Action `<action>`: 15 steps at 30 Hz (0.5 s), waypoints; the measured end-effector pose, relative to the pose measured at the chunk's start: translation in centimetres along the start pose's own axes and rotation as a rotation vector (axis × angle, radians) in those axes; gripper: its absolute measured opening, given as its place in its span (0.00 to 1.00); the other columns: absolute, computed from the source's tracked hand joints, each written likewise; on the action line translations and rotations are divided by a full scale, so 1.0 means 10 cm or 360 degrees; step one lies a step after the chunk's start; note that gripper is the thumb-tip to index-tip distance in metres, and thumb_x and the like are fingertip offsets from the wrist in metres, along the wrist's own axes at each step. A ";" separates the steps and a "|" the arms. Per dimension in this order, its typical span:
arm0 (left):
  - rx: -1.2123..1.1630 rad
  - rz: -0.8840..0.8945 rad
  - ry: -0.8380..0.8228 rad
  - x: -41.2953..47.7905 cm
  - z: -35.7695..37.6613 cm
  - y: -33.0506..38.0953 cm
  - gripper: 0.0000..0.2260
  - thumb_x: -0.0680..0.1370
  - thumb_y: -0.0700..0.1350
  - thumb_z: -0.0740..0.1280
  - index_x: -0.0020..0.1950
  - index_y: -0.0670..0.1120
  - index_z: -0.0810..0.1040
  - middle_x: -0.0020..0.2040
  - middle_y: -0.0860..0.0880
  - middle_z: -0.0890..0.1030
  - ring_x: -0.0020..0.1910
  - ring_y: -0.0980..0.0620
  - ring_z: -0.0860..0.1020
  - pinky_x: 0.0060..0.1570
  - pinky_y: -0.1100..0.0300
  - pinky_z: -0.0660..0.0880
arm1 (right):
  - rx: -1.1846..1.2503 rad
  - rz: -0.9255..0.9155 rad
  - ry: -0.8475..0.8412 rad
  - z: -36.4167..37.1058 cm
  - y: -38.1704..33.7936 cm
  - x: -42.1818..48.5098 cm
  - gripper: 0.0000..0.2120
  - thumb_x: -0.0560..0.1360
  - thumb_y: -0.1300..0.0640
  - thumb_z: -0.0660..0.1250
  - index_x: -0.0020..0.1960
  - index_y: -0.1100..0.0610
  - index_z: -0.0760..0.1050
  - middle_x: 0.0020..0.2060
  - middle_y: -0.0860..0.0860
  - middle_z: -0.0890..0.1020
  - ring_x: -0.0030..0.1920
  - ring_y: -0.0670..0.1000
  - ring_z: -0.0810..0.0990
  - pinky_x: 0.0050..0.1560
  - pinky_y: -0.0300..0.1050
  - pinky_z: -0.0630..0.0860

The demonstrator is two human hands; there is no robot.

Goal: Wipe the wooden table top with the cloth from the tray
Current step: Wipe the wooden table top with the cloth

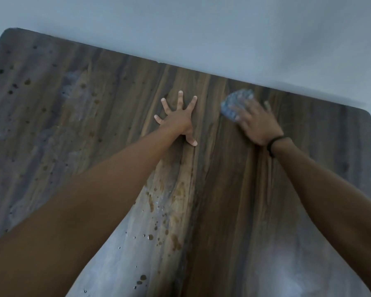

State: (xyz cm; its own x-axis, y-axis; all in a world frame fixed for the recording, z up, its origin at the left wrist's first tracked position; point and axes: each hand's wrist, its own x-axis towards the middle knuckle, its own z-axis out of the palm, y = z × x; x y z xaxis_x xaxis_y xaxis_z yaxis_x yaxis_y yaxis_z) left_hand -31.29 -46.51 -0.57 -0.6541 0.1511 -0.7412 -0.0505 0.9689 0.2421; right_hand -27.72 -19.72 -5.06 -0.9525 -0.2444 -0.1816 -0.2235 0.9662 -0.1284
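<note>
While both hands lie on the table (223, 189), the count is short: one table, one cloth (237, 102), two hands, one dark band (274, 145) on the right wrist, and brown spots (176, 241) too many and too small to count surely. The left hand (177, 118) is released, flat on the wood with all five fingers splayed, holding nothing. The right hand (256, 123) lies just to the right of it, apart from it, and presses down on the cloth with its fingers spread and fairly straight over it, not clenched round it. The cloth is a bluish, bunched lump under and just beyond the right fingertips, on the far part of the table, near the edge that meets the wall (201, 28). Its long axis runs across the fingers, roughly along that far edge, and it bulges out past the fingertips toward the wall. The spots lie in two spreads: one well to the left of the left hand, the other nearer the person than that hand, between the two forearms, where some run together into streaks. The right hand and cloth are blurred, so the cloth's folds and pattern are hard to make out, and the part under the palm is hidden. The left forearm covers much of the near left wood. The table's near edge and near corners are cut off by the frame.
</note>
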 end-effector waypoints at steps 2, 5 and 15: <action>0.0013 0.0008 0.0035 -0.01 0.00 -0.04 0.66 0.63 0.53 0.83 0.77 0.65 0.30 0.74 0.56 0.21 0.72 0.32 0.25 0.66 0.21 0.44 | 0.0235 0.0418 0.0052 -0.15 0.14 0.33 0.24 0.85 0.45 0.48 0.81 0.38 0.51 0.82 0.45 0.49 0.82 0.52 0.45 0.77 0.69 0.46; 0.0022 0.0028 0.0068 -0.04 0.00 -0.05 0.66 0.62 0.53 0.84 0.77 0.65 0.32 0.75 0.56 0.22 0.73 0.33 0.26 0.66 0.21 0.44 | 0.0292 0.0571 0.0081 -0.10 -0.05 0.33 0.26 0.84 0.44 0.48 0.81 0.40 0.51 0.82 0.47 0.49 0.82 0.55 0.45 0.78 0.67 0.45; 0.0029 0.0049 0.0105 -0.04 0.01 -0.07 0.66 0.61 0.53 0.84 0.78 0.65 0.34 0.76 0.56 0.24 0.74 0.32 0.27 0.66 0.21 0.45 | 0.0402 0.0751 0.0110 -0.14 0.34 0.25 0.25 0.85 0.44 0.48 0.81 0.38 0.52 0.82 0.45 0.48 0.82 0.52 0.42 0.78 0.65 0.43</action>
State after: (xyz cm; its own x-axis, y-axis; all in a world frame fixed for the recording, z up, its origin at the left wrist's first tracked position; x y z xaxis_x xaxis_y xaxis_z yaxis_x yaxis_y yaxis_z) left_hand -30.97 -47.20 -0.51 -0.7034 0.1681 -0.6906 -0.0165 0.9675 0.2523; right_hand -31.16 -16.89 -4.54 -0.9507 0.2257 -0.2127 0.2807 0.9179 -0.2805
